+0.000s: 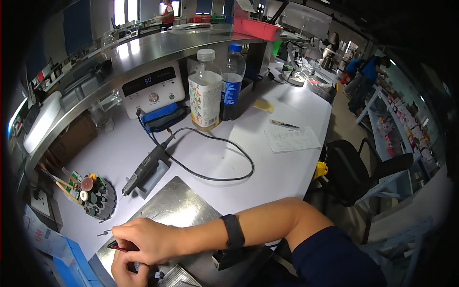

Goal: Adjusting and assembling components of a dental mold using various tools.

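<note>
My right hand (pixel 155 241), with a black wristband (pixel 233 231) on its wrist, reaches in from the right over a metal plate (pixel 178 198). Its fingers are curled round a thin, dark red tool (pixel 118 248), of which only a short end shows. Just below it and touching or nearly so, my left hand (pixel 125 273) is closed, cut off by the lower edge; what it grips is hidden. Beside the hands lies a perforated metal piece (pixel 178 277). Thin metal bits (pixel 104 233) lie by the right knuckles.
A rotary handpiece (pixel 147 168) rests on its stand, its cable looping to a white control box (pixel 152 91). Two bottles (pixel 205 91) stand behind. At left are a round holder of grinding bits (pixel 100 201) and a blue box (pixel 71 258). Paper (pixel 292 139) and a pen (pixel 285 124) lie right.
</note>
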